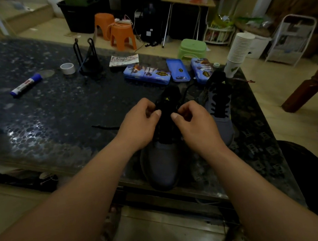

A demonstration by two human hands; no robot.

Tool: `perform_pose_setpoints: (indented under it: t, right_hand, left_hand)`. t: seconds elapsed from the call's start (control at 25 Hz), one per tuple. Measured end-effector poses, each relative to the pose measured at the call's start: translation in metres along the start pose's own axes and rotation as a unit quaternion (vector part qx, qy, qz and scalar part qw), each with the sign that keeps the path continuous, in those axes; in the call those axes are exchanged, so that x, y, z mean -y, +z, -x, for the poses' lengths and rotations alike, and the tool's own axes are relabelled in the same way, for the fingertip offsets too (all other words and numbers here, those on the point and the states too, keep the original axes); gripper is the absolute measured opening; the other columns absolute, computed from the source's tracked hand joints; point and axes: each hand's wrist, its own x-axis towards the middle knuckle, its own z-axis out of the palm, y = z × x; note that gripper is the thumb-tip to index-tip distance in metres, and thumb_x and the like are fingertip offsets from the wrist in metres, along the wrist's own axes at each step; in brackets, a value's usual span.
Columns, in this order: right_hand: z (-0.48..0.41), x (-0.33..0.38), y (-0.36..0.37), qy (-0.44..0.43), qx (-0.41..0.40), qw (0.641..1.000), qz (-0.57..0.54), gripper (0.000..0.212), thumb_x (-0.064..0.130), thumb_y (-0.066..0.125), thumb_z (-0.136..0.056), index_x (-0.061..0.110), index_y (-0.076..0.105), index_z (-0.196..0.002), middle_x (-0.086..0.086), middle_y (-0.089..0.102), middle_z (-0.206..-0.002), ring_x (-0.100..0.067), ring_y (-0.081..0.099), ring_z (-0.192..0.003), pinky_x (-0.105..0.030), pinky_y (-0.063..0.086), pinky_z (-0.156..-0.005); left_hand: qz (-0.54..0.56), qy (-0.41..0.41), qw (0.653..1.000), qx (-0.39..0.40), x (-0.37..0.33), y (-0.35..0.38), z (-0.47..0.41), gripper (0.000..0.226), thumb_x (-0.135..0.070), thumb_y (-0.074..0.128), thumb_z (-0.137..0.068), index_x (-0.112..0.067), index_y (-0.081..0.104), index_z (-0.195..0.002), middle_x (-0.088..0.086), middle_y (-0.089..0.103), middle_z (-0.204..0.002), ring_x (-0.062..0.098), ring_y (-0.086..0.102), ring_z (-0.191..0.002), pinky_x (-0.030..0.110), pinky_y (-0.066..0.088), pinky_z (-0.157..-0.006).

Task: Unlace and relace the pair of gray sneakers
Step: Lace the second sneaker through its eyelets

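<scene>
Left hand (141, 122) and right hand (194, 121) meet over the near sneaker (162, 164) at the surface's (57, 110) six-o'clock edge. The fingers are curled, pinching its black lace (105, 127). In this dimness a skipped eyelet seems likely. The second sneaker (220, 103) sits at two o'clock.

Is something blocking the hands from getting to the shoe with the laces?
Nothing visible does. The left hand and right hand are on the near sneaker, pinching its laces; the other sneaker sits off to the right.
</scene>
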Motion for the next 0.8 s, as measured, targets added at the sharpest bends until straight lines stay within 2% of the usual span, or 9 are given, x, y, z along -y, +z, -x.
perform_pose_setpoints:
  t: [0.08,0.24,0.32,0.52,0.68,0.8]
  right_hand:
    - [-0.006,0.000,0.001,-0.005,-0.010,1.000,0.005,0.015,0.037,0.065,-0.099,0.025,0.059,-0.094,0.003,0.058,-0.095,-0.009,0.056,-0.086,-0.029,0.039,-0.070]
    - [-0.012,-0.002,0.003,-0.014,-0.020,1.000,-0.017,0.011,0.033,0.066,-0.098,0.027,0.060,-0.091,0.001,0.062,-0.090,-0.014,0.059,-0.082,-0.034,0.046,-0.069]
    - [-0.014,-0.003,0.003,-0.027,-0.016,0.999,-0.010,0.011,0.030,0.064,-0.098,0.027,0.059,-0.089,0.000,0.060,-0.089,-0.014,0.057,-0.080,-0.033,0.045,-0.068]
    - [-0.015,0.001,0.003,-0.009,-0.015,1.000,-0.019,0.012,0.027,0.057,-0.100,0.021,0.056,-0.089,0.001,0.061,-0.087,-0.016,0.058,-0.080,-0.039,0.045,-0.068]
    - [-0.013,0.003,-0.003,0.008,0.002,0.999,-0.036,0.014,0.026,0.054,-0.104,0.019,0.055,-0.092,0.004,0.059,-0.080,-0.010,0.055,-0.072,-0.034,0.042,-0.061]
    - [-0.013,0.002,-0.006,0.012,0.010,0.999,-0.044,0.015,0.030,0.055,-0.105,0.020,0.056,-0.094,0.006,0.059,-0.082,-0.007,0.055,-0.072,-0.029,0.040,-0.061]
  left_hand:
    - [0.025,0.016,1.000,-0.010,0.001,0.002,-0.005,0.009,-0.032,0.065,-0.100,-0.025,0.059,-0.102,-0.005,0.066,-0.089,0.013,0.063,-0.080,0.034,0.051,-0.071]
    - [0.039,0.031,0.999,-0.017,0.005,0.004,-0.009,0.010,-0.027,0.063,-0.101,-0.030,0.058,-0.093,-0.007,0.062,-0.078,0.008,0.057,-0.067,0.032,0.046,-0.065]
    - [0.024,0.036,0.999,-0.024,0.004,0.002,-0.010,0.012,-0.026,0.061,-0.102,-0.030,0.058,-0.091,-0.007,0.063,-0.078,0.008,0.058,-0.069,0.032,0.048,-0.066]
    - [0.014,0.043,0.998,-0.032,0.005,-0.001,-0.011,0.013,-0.026,0.058,-0.103,-0.030,0.056,-0.090,-0.005,0.067,-0.081,0.016,0.065,-0.081,0.045,0.055,-0.077]
    - [0.005,0.046,0.998,-0.049,0.005,0.003,-0.010,0.015,-0.026,0.060,-0.102,-0.029,0.055,-0.089,-0.006,0.064,-0.078,0.013,0.060,-0.074,0.042,0.052,-0.073]
    - [0.019,0.044,0.998,-0.050,0.006,0.006,-0.011,0.014,-0.025,0.063,-0.101,-0.027,0.057,-0.088,-0.007,0.062,-0.076,0.013,0.057,-0.071,0.038,0.049,-0.069]
